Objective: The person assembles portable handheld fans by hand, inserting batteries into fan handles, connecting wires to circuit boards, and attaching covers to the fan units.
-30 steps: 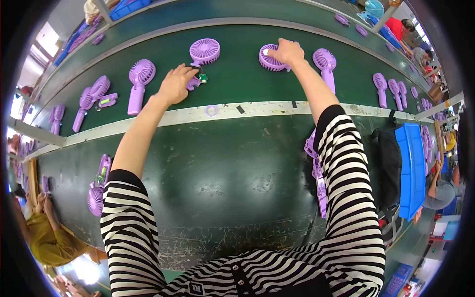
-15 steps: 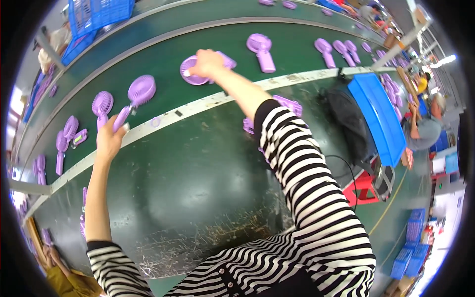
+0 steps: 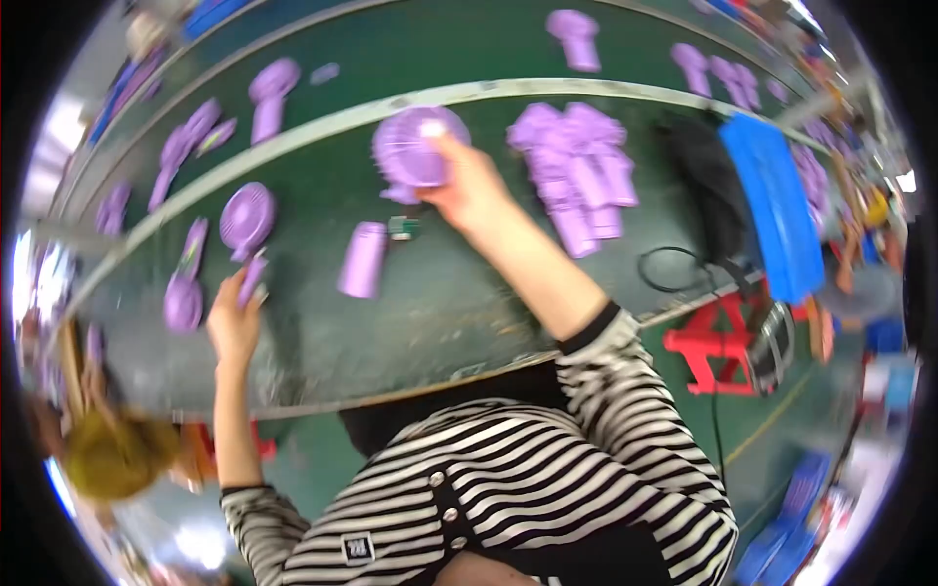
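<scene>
Half a second ago our right hand (image 3: 469,186) was over the belt (image 3: 420,54); now it is on our side of the white rail (image 3: 342,119), gripping the right fan (image 3: 405,156) by its round head above the tabletop (image 3: 313,356). A green board (image 3: 403,228) shows below that head, with a handle piece (image 3: 363,260) just beside it; blur keeps us from telling whether the piece rests on the tabletop. Our left hand (image 3: 234,317), near the rail then, is now lower over the tabletop, closed round the lower part of the left fan (image 3: 248,220), near an open fan (image 3: 184,305). We judge that the handling has shifted from belt to tabletop.

The fan pile (image 3: 576,176), partly behind our sleeve then, now shows fully on the dark green, worn tabletop. To its right are a black bag (image 3: 699,186), a blue bin (image 3: 777,210) and a looped cable (image 3: 674,272). More fans lie along the belt.

Around us, a red stool (image 3: 718,342) stands on the green floor (image 3: 777,415), blue crates (image 3: 796,498) sit farther off, and co-workers are at both sides, one in mustard (image 3: 117,454) and one in grey (image 3: 860,291).
</scene>
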A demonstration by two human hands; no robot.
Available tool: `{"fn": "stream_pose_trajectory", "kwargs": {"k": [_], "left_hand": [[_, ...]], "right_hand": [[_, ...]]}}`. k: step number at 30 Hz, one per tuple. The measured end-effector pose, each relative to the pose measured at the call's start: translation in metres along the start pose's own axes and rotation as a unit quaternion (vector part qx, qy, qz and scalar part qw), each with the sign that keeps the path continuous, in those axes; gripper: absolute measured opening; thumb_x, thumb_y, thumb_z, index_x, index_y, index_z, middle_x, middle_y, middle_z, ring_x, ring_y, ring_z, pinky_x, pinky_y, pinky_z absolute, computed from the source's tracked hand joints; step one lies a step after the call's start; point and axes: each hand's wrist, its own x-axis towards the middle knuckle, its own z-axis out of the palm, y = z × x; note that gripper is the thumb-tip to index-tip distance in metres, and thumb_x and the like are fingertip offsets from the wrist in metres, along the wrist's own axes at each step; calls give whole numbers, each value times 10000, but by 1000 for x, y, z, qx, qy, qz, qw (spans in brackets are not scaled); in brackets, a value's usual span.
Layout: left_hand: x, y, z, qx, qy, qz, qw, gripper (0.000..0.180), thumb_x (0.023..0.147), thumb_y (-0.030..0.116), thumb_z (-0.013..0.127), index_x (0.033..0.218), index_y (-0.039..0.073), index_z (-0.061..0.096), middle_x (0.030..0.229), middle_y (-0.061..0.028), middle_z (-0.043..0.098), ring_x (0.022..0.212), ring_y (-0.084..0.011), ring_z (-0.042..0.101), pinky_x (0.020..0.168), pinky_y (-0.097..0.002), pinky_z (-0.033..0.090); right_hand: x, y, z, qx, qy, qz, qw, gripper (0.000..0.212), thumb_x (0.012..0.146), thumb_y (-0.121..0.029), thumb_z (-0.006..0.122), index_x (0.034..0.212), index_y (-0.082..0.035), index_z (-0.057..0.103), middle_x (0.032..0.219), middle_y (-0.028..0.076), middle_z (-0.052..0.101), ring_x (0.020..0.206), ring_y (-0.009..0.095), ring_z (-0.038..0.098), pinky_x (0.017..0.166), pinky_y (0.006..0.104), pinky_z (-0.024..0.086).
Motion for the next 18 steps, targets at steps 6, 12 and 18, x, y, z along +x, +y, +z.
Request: {"fn": "stream_pose_trajectory", "kwargs": {"k": [6, 12, 18], "left_hand": [[-34, 33, -7, 48, -26, -1, 999, 643, 576, -22, 600, 1199, 6, 445, 1204, -152, 448, 1117, -340, 433, 932, -369, 383], [-59, 141, 15, -203, -63, 34, 977, 437, 684, 145, 706, 1069, 13, 548, 905, -129, 606, 804, -285, 602, 687, -349, 492], [-57, 196, 73, -191, -83, 63, 976, 600, 637, 300, 725, 1112, -1, 517, 965, -131, 556, 817, -292, 587, 684, -365, 493]], "right_hand": [[-60, 6, -65, -44, -10, 11, 999, 401, 805, -127, 575, 1158, 19, 455, 1125, 152, 543, 1063, 294, 520, 932, 507, 392], [-78, 4, -68, -78, -60, -14, 995, 403, 799, -101, 561, 1166, 17, 445, 1156, 154, 521, 1094, 317, 500, 958, 514, 368], [-96, 8, -47, -9, -101, 37, 994, 467, 852, -317, 513, 1184, 4, 447, 1105, 172, 557, 1031, 337, 538, 898, 512, 409]]}}
